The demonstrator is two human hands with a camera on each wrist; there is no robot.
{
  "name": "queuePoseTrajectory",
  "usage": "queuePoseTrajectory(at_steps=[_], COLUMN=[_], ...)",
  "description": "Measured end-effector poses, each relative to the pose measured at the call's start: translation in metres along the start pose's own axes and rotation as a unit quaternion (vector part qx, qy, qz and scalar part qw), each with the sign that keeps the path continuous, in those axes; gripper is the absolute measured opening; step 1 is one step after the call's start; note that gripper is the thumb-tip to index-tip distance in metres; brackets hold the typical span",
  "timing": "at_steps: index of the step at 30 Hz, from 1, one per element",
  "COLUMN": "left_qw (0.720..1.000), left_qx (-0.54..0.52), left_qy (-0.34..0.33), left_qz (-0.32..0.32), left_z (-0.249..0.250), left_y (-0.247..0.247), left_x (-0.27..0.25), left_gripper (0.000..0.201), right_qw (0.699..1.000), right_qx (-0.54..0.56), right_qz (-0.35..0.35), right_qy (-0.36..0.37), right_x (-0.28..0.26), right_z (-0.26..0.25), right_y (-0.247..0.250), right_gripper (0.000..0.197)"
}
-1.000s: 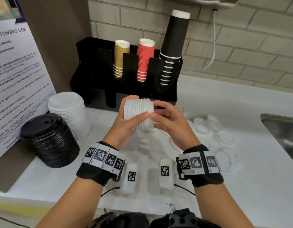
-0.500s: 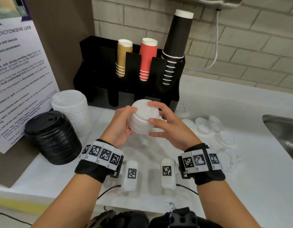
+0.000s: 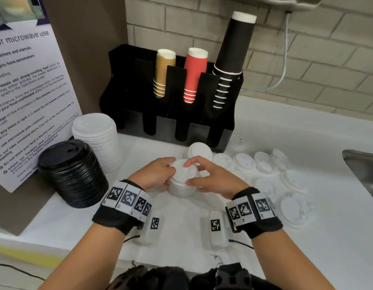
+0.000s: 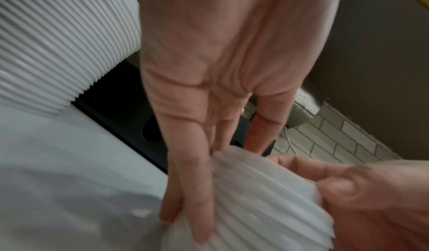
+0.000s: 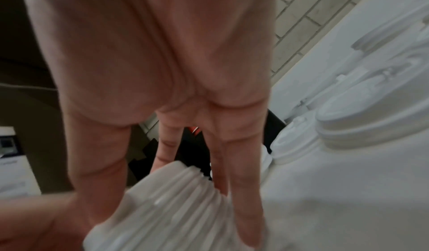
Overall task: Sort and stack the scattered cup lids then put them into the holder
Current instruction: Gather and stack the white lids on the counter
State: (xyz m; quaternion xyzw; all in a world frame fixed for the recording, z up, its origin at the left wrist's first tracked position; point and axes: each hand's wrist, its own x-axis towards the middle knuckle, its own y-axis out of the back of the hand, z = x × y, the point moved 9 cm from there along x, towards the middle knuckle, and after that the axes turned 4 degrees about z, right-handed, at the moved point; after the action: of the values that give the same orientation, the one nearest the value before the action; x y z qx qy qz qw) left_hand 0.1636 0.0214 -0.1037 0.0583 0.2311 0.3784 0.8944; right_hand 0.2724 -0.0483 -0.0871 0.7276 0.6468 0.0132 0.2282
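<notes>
A short stack of small white cup lids [image 3: 182,182] stands upright, low at the counter, between my two hands. My left hand [image 3: 169,175] grips its left side, thumb on the top lid. My right hand [image 3: 192,173] pinches its right side with thumb and forefinger. In the left wrist view my fingers [image 4: 197,190] lie along the ribbed stack [image 4: 255,209]. The right wrist view shows that stack [image 5: 174,200] under my fingers [image 5: 241,200]. Whether it touches the counter I cannot tell. The black holder [image 3: 137,84] stands behind, with cups in its right slots.
A tall stack of large white lids [image 3: 97,141] and a stack of black lids [image 3: 72,172] stand at left. Another small white lid stack [image 3: 199,150] sits before the holder. Several clear lids [image 3: 265,164] lie scattered to the right, near a sink [image 3: 365,174].
The stack was held up on its side between both hands. It has been turned upright and lowered toward the counter, with both hands still on it.
</notes>
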Motion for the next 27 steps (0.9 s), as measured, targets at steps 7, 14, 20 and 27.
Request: queuePoseTrajectory(at_steps=[7, 14, 20, 27], left_qw=[0.991, 0.988, 0.985, 0.985], left_qx=[0.105, 0.117, 0.128, 0.138], left_qy=[-0.084, -0.105, -0.114, -0.104], left_qz=[-0.008, -0.004, -0.006, 0.006], left_z=[0.012, 0.014, 0.012, 0.007], left_y=[-0.001, 0.0, -0.004, -0.004], left_x=[-0.004, -0.004, -0.003, 0.001], left_gripper=[0.061, 0.066, 0.072, 0.067], right_qw=[0.988, 0.952, 0.901, 0.912], right_qx=[-0.141, -0.272, -0.431, -0.399], right_qz=[-0.015, 0.128, 0.047, 0.076], right_qy=[0.054, 0.053, 0.017, 0.064], right_x=[0.008, 0.046, 0.077, 0.073], right_z=[-0.004, -0.021, -0.009, -0.021], right_y=[0.001, 0.064, 0.051, 0.066], right_gripper=[0.034, 0.041, 0.078, 0.059])
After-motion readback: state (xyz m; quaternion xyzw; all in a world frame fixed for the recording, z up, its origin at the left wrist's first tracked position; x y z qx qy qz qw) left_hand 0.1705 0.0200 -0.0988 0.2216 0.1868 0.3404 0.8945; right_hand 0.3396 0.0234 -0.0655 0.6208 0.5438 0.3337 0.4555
